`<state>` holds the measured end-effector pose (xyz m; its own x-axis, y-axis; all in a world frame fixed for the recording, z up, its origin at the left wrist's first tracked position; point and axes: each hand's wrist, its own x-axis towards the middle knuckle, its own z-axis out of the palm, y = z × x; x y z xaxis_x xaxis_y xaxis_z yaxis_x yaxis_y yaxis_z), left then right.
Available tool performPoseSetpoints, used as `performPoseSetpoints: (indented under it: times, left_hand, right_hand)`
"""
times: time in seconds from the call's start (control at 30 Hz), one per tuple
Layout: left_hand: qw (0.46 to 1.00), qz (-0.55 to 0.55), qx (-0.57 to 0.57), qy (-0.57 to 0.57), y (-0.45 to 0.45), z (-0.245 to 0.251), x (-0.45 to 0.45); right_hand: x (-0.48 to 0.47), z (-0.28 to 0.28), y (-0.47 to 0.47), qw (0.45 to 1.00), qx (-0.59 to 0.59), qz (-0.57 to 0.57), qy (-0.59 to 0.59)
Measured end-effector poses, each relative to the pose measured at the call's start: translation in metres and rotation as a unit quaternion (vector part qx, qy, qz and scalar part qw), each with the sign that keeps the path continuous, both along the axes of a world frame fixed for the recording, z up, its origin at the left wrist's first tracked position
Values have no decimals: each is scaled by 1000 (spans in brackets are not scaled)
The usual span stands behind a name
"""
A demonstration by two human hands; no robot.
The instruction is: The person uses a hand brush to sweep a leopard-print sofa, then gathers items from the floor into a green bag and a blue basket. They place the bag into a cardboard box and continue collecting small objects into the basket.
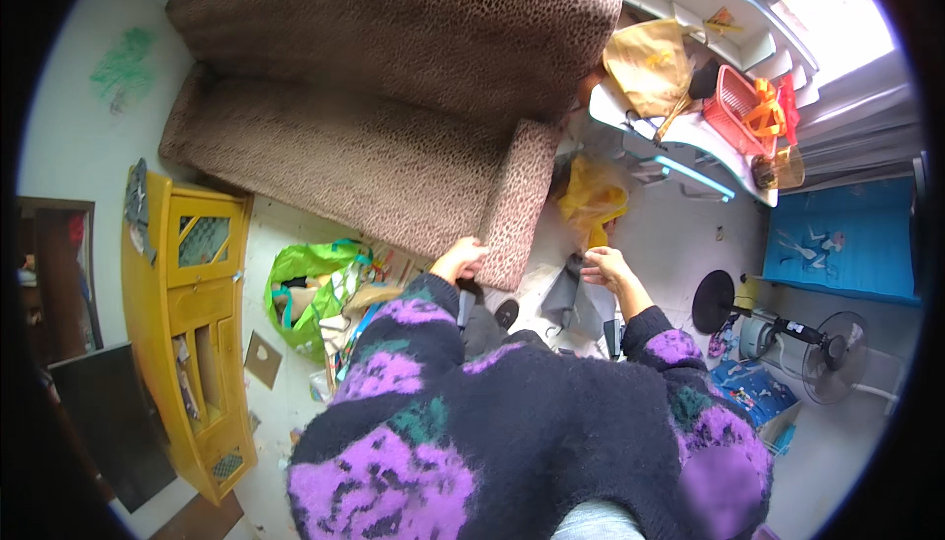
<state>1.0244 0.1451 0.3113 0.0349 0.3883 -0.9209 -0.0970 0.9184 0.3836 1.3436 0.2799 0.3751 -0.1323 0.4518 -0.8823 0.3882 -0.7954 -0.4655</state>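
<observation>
My left hand (pixel 462 259) is at the front corner of a leopard-print sofa (pixel 354 149), beside the lower end of its armrest (pixel 519 208). Its fingers are curled against the fabric; whether they grip it is unclear. My right hand (pixel 610 270) is raised to the right of the armrest, fingers bent and apart, with nothing plainly held. Just beyond its fingertips lies a yellow plastic bag (pixel 593 197). Below them, a dark grey sheet-like item (pixel 567 293) is partly hidden. A dark shoe (pixel 507 313) shows between my arms.
On the left stand a yellow wooden cabinet (pixel 199 259) and a stuffed green bag (pixel 299 267). A white desk (pixel 613 108) at the upper right bears a pink basket (pixel 731 108) and a tan bag (pixel 650 67). An electric fan (pixel 834 352) is at the right.
</observation>
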Motion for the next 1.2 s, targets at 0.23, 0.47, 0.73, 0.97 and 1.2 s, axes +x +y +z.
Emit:
performPoseSetpoints:
  times: [0.23,0.47,0.73,0.97,1.2]
  left_hand:
    - [999,54,-2,-3,24,-9,-48]
    - [987,92,123,55,122,30,-67]
    - [936,100,266,209,245,85,-80]
    - [582,-104,527,610,427,149,-73]
    - [413,-157,540,716,515,188,-76]
  right_hand:
    - [-67,36,73,996,63,60,-10]
    - [-115,79,193,969,226,92,35]
    - [-173,71,377,841,514,93,141]
    - [-179,34,408,874,455,67,159]
    - [-178,29,409,848,508,143,49]
